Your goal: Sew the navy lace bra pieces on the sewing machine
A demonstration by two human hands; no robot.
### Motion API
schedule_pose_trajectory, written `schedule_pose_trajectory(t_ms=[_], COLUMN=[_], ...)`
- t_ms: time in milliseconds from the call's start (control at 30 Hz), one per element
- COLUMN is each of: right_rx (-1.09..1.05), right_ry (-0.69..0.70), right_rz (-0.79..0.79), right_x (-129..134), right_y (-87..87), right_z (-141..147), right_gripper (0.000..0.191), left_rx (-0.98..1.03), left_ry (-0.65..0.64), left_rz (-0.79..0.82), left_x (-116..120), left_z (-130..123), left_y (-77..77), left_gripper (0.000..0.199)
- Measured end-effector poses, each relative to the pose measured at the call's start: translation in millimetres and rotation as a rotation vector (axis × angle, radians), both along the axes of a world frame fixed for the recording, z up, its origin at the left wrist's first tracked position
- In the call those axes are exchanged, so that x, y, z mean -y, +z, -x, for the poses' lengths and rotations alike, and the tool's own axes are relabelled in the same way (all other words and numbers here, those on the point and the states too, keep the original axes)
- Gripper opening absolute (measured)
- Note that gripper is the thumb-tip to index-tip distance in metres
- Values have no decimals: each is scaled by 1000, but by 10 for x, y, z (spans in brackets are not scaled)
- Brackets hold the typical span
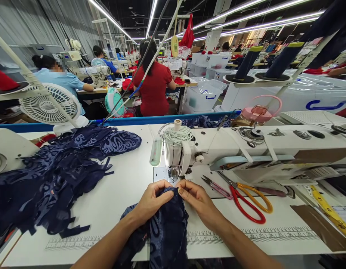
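Observation:
Both hands pinch the top edge of a navy patterned fabric piece point(169, 228), just in front of the needle area of a white sewing machine point(175, 158). My left hand point(154, 201) grips its upper left corner between thumb and fingers. At the upper right corner, my right hand point(197, 200) holds the edge in the same way. The fabric hangs down over the table's front edge, with a darker part of it bunched under my left forearm. Its edge lies close to the metal plate point(161, 175) but is not seen under the presser foot.
A heap of navy patterned pieces point(69, 172) covers the table's left side. Right of the machine head lie pink-handled snips point(218, 187) and scissors with red and orange handles point(250, 205). A printed ruler point(251, 234) runs along the front. People sit at machines beyond.

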State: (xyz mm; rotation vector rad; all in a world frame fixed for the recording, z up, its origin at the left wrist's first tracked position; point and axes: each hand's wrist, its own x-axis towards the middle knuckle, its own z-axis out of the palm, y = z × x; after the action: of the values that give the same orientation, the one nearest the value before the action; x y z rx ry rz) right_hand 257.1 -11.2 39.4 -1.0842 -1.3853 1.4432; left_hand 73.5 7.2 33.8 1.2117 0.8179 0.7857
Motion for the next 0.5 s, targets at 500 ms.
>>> schedule_pose_trajectory(t_ms=[500], right_rx=[163], right_ry=[-238], right_rz=[-201], right_x=[-9], right_y=[-246], right_z=[-3], right_gripper=[32], left_rx=[-55], left_ry=[83], left_rz=[14], left_x=[-16], left_z=[-10], left_y=[18], left_gripper=[30])
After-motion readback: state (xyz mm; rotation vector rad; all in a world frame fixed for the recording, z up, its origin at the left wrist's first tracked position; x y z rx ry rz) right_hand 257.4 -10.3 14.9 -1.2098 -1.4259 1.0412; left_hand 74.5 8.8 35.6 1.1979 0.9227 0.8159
